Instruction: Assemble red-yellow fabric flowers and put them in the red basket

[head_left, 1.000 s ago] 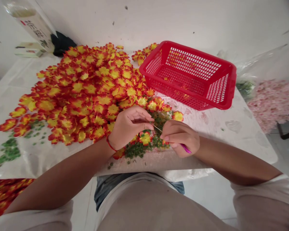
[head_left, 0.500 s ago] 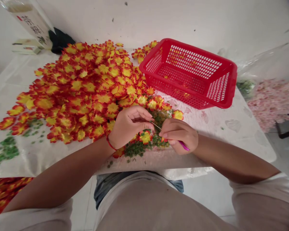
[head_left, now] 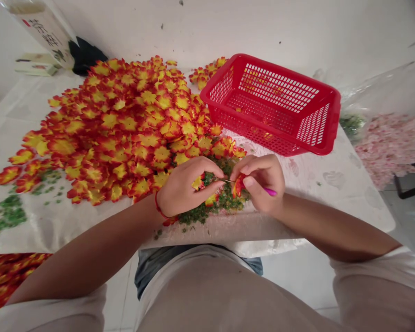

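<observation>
Left hand: the person's left hand (head_left: 192, 186) hangs over the table's near edge, palm inward, its thumb and forefinger curved into a loop with the tips almost meeting around a thin shaft (head_left: 229, 181); whether they grip it cannot be told.
Right hand: the right hand (head_left: 263, 182) is closed, thumb and forefinger pinching a red-and-yellow flower (head_left: 239, 185), folded, just beside the left fingertips.
Purple handle: a purple handle (head_left: 271, 192) pokes out of the right hand's grasp, roughly in line with the shaft; any join is hidden by fingers.
Under the hands: dark green sprigs (head_left: 198, 215) lie on the table, with a few yellow-and-red blooms among them.
Flower pile: a broad heap of red-edged yellow blossoms (head_left: 131, 133) spreads left of and beyond the hands.
Red basket: the perforated basket (head_left: 263, 130) sits beyond the right hand, at the heap's right side, with a few yellow bits inside.
Table: a pale cover (head_left: 352, 198) drapes it; loose green pieces (head_left: 12, 212) lie at its left.
Far right: pale pink flowers (head_left: 394, 145) stand past the table's edge.
</observation>
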Demonstrator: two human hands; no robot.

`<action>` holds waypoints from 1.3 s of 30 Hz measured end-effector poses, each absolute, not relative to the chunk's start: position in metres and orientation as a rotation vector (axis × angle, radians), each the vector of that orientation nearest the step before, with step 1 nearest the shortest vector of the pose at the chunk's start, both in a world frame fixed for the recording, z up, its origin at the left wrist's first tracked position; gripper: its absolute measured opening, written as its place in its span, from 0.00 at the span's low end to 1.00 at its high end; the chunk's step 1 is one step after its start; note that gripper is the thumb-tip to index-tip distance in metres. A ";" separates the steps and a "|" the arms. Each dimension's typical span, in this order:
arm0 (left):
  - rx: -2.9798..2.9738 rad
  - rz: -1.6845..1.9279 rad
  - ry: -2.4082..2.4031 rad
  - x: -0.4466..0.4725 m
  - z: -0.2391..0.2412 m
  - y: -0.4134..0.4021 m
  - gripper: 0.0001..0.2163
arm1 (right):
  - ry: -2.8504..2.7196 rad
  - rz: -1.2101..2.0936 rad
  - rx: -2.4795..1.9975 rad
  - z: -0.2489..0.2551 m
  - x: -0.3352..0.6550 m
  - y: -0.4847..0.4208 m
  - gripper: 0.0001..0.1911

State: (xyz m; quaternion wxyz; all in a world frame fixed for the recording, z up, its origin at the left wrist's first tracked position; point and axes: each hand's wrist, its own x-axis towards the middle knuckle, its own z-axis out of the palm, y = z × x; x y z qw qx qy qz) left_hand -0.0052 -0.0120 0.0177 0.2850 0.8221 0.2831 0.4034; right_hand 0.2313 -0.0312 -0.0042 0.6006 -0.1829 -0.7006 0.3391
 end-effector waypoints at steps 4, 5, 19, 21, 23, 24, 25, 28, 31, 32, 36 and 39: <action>2.202 0.999 0.864 -0.006 0.015 -0.011 0.05 | -1.638 0.901 -0.471 0.001 0.228 -0.033 0.03; 2.224 0.981 0.859 -0.006 0.015 -0.010 0.06 | -1.646 0.914 -0.481 0.003 0.228 -0.033 0.02; 2.397 1.109 0.875 -0.002 0.026 -0.013 0.08 | -1.296 1.332 -0.579 0.010 0.233 -0.018 0.12; 2.398 1.110 0.908 -0.002 0.026 -0.014 0.08 | -1.298 1.355 -0.610 0.010 0.234 -0.017 0.13; 2.401 1.123 0.922 -0.002 0.025 -0.014 0.08 | -1.330 1.318 -0.659 0.009 0.234 -0.018 0.12; 2.405 1.133 0.922 -0.003 0.025 -0.014 0.08 | -1.354 1.285 -0.684 0.008 0.233 -0.019 0.11; 2.409 1.141 0.917 -0.003 0.024 -0.015 0.07 | -1.382 1.252 -0.706 0.007 0.232 -0.020 0.10; 2.434 1.158 0.898 -0.004 0.021 -0.015 0.06 | -1.460 1.144 -0.770 0.002 0.230 -0.023 0.09; 2.494 1.192 0.899 -0.004 0.019 -0.014 0.06 | -1.493 1.004 -0.883 0.001 0.230 -0.025 0.11; 2.519 1.219 0.902 -0.004 0.019 -0.013 0.06 | -1.493 0.990 -0.929 0.001 0.230 -0.026 0.11; 2.571 1.332 0.905 -0.005 0.017 -0.010 0.05 | -1.491 1.146 -1.013 0.001 0.231 -0.026 0.13; 2.543 1.323 0.917 -0.005 0.016 -0.009 0.04 | -1.515 1.173 -0.956 -0.002 0.235 -0.025 0.11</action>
